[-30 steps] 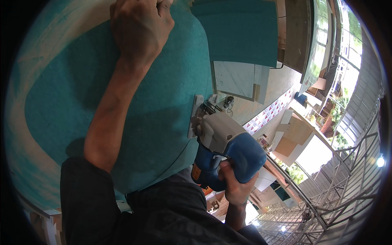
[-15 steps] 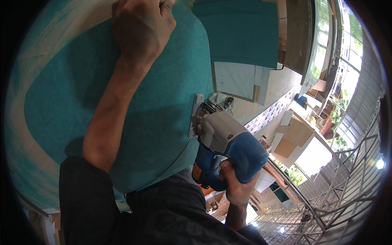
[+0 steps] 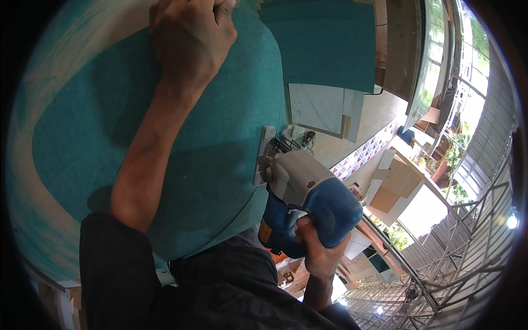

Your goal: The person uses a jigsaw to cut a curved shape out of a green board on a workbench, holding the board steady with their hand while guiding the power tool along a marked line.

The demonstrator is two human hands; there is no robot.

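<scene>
A large green board [image 3: 209,159] with a rounded outline spreads in front of me and to my left. My right hand [image 3: 320,248] is closed around the handle of a blue and grey jigsaw [image 3: 308,190]. Its metal base plate [image 3: 264,157] lies flat on the board by the right edge; the blade cannot be made out. From the plate a thin dark curved line runs across the board toward my body. My left hand [image 3: 192,38] bears on the board near the far edge, fingers curled and thumb folded in. The picture's rim partly cuts off its fingertips.
A second green sheet [image 3: 324,44] lies beyond the board's right edge, with a pale panel [image 3: 316,107] below it. Brown sheet pieces [image 3: 393,187] stand farther right. A pale dusty surface [image 3: 118,25] borders the board on the left.
The jigsaw and my right hand have shifted very slightly to the right. My left hand stays in place.
</scene>
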